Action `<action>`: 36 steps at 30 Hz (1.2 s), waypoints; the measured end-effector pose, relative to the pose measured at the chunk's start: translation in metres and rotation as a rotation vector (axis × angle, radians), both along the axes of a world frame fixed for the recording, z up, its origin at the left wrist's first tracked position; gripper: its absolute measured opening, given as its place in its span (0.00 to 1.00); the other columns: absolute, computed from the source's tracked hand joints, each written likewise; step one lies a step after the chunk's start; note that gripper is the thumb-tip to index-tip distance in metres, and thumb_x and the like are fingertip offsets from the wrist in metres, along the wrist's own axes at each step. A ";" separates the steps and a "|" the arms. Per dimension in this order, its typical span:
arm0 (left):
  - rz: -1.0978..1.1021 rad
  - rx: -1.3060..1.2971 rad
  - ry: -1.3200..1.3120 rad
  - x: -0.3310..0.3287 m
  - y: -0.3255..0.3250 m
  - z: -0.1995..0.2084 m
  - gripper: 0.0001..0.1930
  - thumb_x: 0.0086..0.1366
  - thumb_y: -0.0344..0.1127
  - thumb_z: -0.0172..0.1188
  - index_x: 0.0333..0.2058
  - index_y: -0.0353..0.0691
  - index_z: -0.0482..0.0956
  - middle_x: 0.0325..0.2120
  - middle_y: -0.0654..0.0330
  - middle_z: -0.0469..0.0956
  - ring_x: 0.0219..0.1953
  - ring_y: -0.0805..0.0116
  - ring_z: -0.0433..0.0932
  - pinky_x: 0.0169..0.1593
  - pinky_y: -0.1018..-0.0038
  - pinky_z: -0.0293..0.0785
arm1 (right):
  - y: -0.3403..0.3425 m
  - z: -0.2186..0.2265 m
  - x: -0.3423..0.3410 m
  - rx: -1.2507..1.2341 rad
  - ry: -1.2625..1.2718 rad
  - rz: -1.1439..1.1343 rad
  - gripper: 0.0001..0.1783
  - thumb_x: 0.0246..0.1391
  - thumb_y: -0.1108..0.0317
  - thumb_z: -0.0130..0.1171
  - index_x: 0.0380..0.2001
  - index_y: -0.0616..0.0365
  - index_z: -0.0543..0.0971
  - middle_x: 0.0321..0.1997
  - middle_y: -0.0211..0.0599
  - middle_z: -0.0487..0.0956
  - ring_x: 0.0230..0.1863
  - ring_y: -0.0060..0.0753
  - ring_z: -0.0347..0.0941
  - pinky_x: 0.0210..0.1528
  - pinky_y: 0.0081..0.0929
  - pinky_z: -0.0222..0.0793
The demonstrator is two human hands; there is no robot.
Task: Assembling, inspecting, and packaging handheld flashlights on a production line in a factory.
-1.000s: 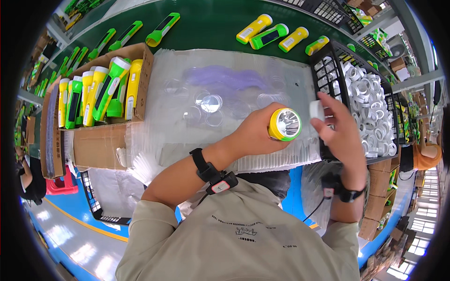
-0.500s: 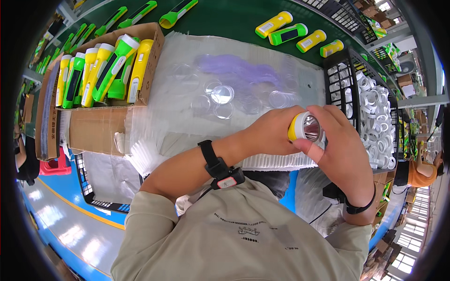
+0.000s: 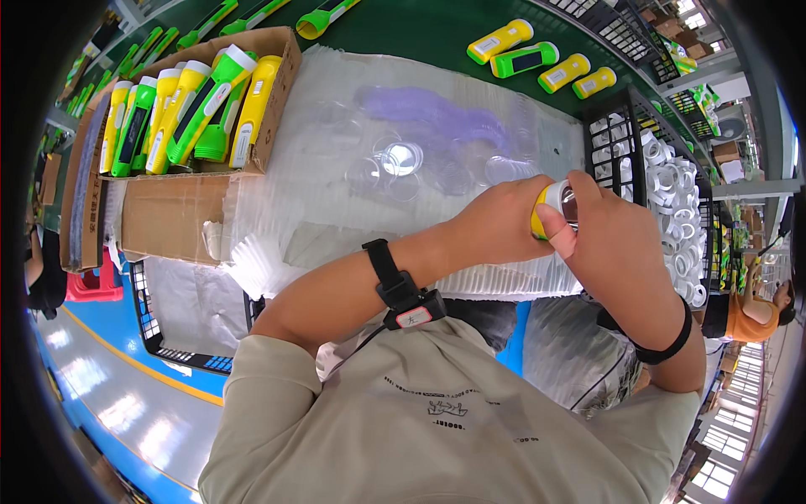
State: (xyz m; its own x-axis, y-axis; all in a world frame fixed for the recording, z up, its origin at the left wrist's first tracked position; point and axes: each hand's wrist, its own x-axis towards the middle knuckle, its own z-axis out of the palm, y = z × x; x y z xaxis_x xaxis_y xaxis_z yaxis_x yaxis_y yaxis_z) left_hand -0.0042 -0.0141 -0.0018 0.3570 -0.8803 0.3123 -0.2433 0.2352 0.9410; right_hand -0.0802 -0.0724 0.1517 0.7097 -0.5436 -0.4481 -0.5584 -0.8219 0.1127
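Note:
A yellow flashlight (image 3: 539,220) with a white ring round its head is held above the near right of the work surface. My left hand (image 3: 501,220) is closed round its body, most of which the fingers hide. On the white ring, the fingers and thumb of my right hand (image 3: 617,239) grip from the right side. Part of the shiny reflector shows between them. Beyond my hands, clear round lenses (image 3: 403,160) lie on the plastic-covered work surface (image 3: 294,181), near a wavy row of purple-tinted discs (image 3: 432,113).
At the left stands a cardboard box (image 3: 281,101) of upright yellow and green flashlights (image 3: 201,105). A black crate (image 3: 630,126) at the right holds many white rings (image 3: 672,202). More flashlights (image 3: 567,74) lie on the green bench (image 3: 403,34). A co-worker in orange (image 3: 751,315) is far right.
My right hand has turned and its wrist has swung outward, its fingers now covering more of the flashlight's head. Both hands have shifted slightly right with the flashlight.

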 end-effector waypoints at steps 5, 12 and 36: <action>-0.113 -0.159 -0.048 0.004 -0.005 -0.002 0.23 0.48 0.38 0.68 0.43 0.40 0.72 0.38 0.55 0.77 0.40 0.58 0.77 0.42 0.68 0.73 | -0.039 -0.006 -0.006 -0.086 -0.531 0.975 0.31 0.38 0.52 0.61 0.48 0.52 0.72 0.49 0.39 0.70 0.55 0.45 0.65 0.58 0.44 0.59; 0.158 -0.039 -0.388 0.002 0.001 0.029 0.22 0.42 0.36 0.66 0.38 0.38 0.74 0.32 0.52 0.76 0.35 0.53 0.77 0.37 0.63 0.73 | -0.022 -0.053 -0.017 0.604 -0.915 0.019 0.37 0.55 0.47 0.48 0.61 0.59 0.57 0.63 0.49 0.57 0.67 0.48 0.47 0.65 0.39 0.42; -0.577 -0.072 -0.013 0.002 0.015 0.080 0.13 0.48 0.30 0.59 0.34 0.33 0.74 0.29 0.48 0.77 0.26 0.49 0.77 0.32 0.61 0.74 | -0.052 -0.008 -0.032 0.235 -0.886 1.513 0.33 0.58 0.42 0.40 0.53 0.58 0.66 0.60 0.50 0.63 0.62 0.52 0.57 0.59 0.47 0.54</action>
State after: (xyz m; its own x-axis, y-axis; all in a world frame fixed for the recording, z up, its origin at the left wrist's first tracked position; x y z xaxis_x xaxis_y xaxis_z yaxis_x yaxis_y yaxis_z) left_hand -0.0026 0.0010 0.0780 -0.1782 -0.9077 0.3798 -0.0687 0.3966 0.9154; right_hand -0.1126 -0.1248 0.1434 0.5335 0.7706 0.3486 0.8128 -0.5811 0.0407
